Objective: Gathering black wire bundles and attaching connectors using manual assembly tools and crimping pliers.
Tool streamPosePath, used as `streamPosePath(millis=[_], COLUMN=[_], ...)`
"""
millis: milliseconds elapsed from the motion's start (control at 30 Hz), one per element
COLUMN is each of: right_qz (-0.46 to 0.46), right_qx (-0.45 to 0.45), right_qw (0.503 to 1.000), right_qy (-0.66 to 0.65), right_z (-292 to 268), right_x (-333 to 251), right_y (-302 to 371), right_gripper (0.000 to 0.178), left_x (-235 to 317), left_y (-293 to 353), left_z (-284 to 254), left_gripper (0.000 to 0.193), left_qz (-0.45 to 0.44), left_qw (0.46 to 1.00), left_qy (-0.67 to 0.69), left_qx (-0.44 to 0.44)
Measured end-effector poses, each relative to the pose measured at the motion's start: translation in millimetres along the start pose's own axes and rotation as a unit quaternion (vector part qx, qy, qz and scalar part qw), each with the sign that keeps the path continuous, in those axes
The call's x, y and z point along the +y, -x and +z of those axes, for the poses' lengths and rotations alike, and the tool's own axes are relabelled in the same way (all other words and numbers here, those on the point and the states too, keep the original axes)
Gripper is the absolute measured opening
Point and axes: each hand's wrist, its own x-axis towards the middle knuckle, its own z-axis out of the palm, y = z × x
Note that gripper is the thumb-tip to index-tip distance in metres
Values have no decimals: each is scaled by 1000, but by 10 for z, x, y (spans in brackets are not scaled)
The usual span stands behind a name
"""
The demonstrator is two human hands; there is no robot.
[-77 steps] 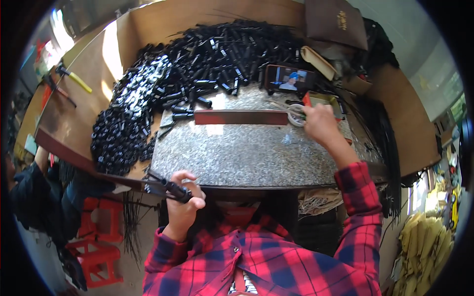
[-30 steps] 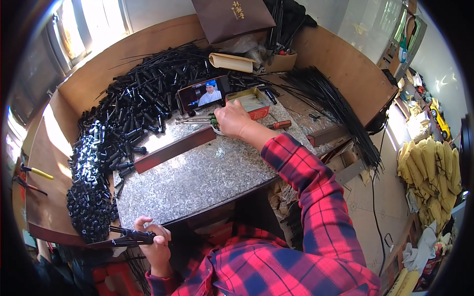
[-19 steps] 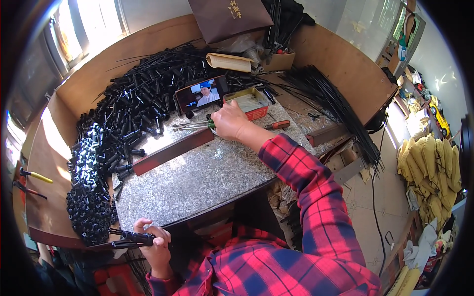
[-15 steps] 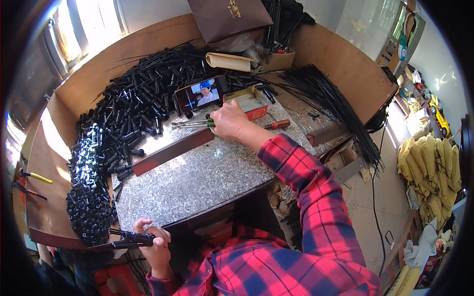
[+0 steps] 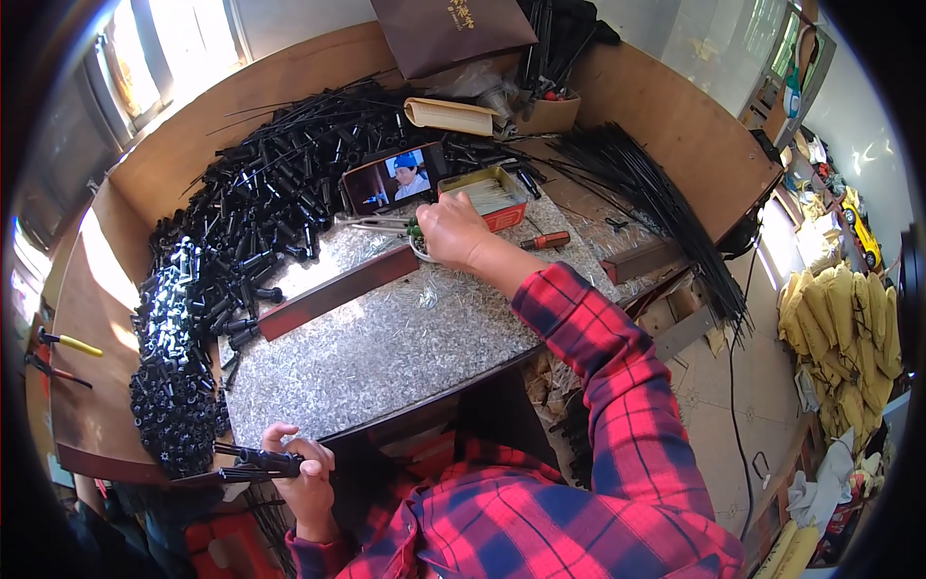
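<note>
At the table's near left edge my left hand (image 5: 307,480) is closed around several black tubular parts (image 5: 267,463) with thin black rods sticking out. Across the granite-patterned slab (image 5: 386,362), my right hand (image 5: 449,230) is closed over the green handles of long-jawed metal pliers (image 5: 378,224). Its fingertips are hidden from view. Just beyond this hand is a red tin (image 5: 506,218) holding thin pale strips. A white rounded rim (image 5: 422,255) shows partly under the hand. To the right lies a red-handled tool (image 5: 545,241).
A large heap of black tubular parts (image 5: 260,212) fills the left and back. A propped phone (image 5: 394,180) shows a video. A dark red bar (image 5: 338,294) crosses the slab. Long black rods (image 5: 641,198) lie at the right; a brown bag (image 5: 453,37) stands behind.
The pliers' jaws have swung a little away from me, and the white rim now shows below my right hand. My left hand keeps its hold on the black parts.
</note>
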Motion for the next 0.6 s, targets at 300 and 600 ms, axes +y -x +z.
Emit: streamPosePath(millis=[300,600], right_qz=[-18,-32], right_qx=[36,-87], right_qw=[999,745], right_qy=[10,-661], right_z=[-11,-353], right_x=[72,-820], right_y=[77,549], right_gripper=[13,11], left_x=[-26,36], left_y=[2,6], left_z=[22,69], left_gripper=[63,57], left_qz=[14,-16], left_qw=[1000,1000], left_qy=[-20,-1], left_qx=[-10,9])
